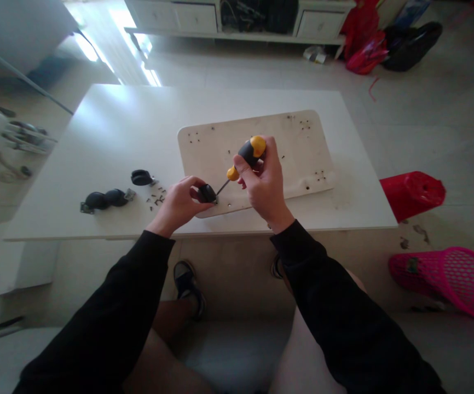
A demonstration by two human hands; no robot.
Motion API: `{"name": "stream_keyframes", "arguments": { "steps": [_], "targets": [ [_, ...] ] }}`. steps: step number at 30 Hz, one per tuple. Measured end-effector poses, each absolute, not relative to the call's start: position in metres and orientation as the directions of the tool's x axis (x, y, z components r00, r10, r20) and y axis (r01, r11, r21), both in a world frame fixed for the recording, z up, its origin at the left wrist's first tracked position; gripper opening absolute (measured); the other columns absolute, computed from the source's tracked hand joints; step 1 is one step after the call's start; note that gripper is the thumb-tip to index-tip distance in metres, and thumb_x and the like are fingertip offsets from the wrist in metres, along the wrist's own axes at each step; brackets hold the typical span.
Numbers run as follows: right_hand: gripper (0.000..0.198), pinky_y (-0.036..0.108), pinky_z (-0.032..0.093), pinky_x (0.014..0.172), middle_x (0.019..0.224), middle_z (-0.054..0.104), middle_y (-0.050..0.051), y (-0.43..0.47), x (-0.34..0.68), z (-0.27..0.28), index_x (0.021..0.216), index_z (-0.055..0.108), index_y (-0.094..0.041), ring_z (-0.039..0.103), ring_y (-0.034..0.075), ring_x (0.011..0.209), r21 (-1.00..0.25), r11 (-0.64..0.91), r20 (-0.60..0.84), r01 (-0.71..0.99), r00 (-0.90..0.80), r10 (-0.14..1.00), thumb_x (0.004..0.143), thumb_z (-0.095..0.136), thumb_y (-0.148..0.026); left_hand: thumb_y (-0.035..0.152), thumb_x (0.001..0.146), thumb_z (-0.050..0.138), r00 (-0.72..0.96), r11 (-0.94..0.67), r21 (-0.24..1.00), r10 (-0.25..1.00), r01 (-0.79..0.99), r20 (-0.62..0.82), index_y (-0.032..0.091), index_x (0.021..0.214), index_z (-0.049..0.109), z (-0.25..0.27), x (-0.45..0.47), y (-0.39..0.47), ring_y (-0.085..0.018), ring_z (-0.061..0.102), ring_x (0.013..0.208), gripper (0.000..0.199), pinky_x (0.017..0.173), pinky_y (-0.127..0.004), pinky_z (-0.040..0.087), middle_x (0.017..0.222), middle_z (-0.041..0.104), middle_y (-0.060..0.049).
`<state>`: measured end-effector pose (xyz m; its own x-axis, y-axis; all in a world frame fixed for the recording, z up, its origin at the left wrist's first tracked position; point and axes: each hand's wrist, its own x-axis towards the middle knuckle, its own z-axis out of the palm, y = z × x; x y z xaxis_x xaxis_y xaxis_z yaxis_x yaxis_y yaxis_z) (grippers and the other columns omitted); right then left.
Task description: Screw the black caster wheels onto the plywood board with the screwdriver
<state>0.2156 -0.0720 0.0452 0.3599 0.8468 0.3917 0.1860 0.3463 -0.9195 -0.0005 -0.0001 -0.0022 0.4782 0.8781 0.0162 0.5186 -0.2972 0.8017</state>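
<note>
Looks like screw work on a caster [207,192]. Left hand [181,198] pinches it, thumb against fingers; best to press its plate [215,201] flat on the board [204,158] so nothing creeps. Driver [250,152] leans, handle tipped right and toward the table's [109,137] far edge; better stood square to the plate, else the tip may slip and chew the screw. Right hand [264,178] is wrapped round the handle; push down firmly, turn slowly, left fingers clear of the tip. Positions, left to right: two spare casters [97,201] near the table's near left corner, screws [155,198] scattered just left of the left hand, a third caster [141,177] beyond them. The pinched caster is by the board's near left corner, at the left fingertips, between both hands; right hand is to its right, above the board. Tip is at the plate; seated in a screw or not, too small to tell.
</note>
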Motion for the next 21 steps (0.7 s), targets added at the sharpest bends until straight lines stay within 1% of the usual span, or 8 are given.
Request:
{"name": "stream_keyframes", "arguments": {
  "steps": [7, 10, 16, 21],
  "targets": [
    [0.031, 0.026, 0.054, 0.06, 0.088, 0.055, -0.006, -0.0736, 0.2137, 0.0435, 0.12, 0.048, -0.033, 0.057, 0.01, 0.067, -0.899, 0.333, 0.417, 0.285, 0.322, 0.85, 0.105, 0.065, -0.054, 0.037, 0.065, 0.097, 0.452, -0.241, 0.824, 0.892, 0.513, -0.02, 0.022, 0.1, 0.072, 0.0045, 0.0009, -0.0029, -0.021, 0.073, 0.069, 0.046, 0.06, -0.032, 0.054, 0.08, 0.077, -0.003],
    [0.028, 0.027, 0.054, 0.06, 0.088, 0.056, -0.006, -0.0734, 0.213, 0.0436, 0.121, 0.048, -0.033, 0.057, 0.01, 0.068, -0.896, 0.332, 0.419, 0.295, 0.309, 0.854, 0.106, 0.064, -0.051, 0.038, 0.064, 0.097, 0.444, -0.237, 0.822, 0.896, 0.519, -0.022, 0.022, 0.1, 0.072, 0.004, 0.0004, -0.0029, -0.022, 0.073, 0.07, 0.046, 0.06, -0.032, 0.054, 0.082, 0.079, -0.004],
    [0.03, 0.027, 0.056, 0.061, 0.088, 0.058, -0.006, -0.072, 0.2119, 0.0427, 0.12, 0.048, -0.033, 0.058, 0.011, 0.069, -0.907, 0.323, 0.399, 0.268, 0.308, 0.864, 0.104, 0.067, -0.05, 0.038, 0.065, 0.098, 0.451, -0.252, 0.809, 0.892, 0.531, -0.018, 0.023, 0.102, 0.074, 0.0014, -0.0007, -0.0018, -0.022, 0.075, 0.072, 0.047, 0.063, -0.033, 0.056, 0.085, 0.08, -0.004],
    [0.03, 0.028, 0.058, 0.062, 0.089, 0.06, -0.005, -0.073, 0.2115, 0.043, 0.12, 0.048, -0.033, 0.058, 0.013, 0.069, -0.917, 0.309, 0.376, 0.253, 0.281, 0.883, 0.103, 0.069, -0.046, 0.038, 0.066, 0.097, 0.458, -0.254, 0.813, 0.889, 0.524, -0.017, 0.022, 0.104, 0.075, 0.0032, 0.0001, -0.0032, -0.022, 0.075, 0.073, 0.047, 0.066, -0.035, 0.058, 0.086, 0.08, -0.005]
  ]
}}
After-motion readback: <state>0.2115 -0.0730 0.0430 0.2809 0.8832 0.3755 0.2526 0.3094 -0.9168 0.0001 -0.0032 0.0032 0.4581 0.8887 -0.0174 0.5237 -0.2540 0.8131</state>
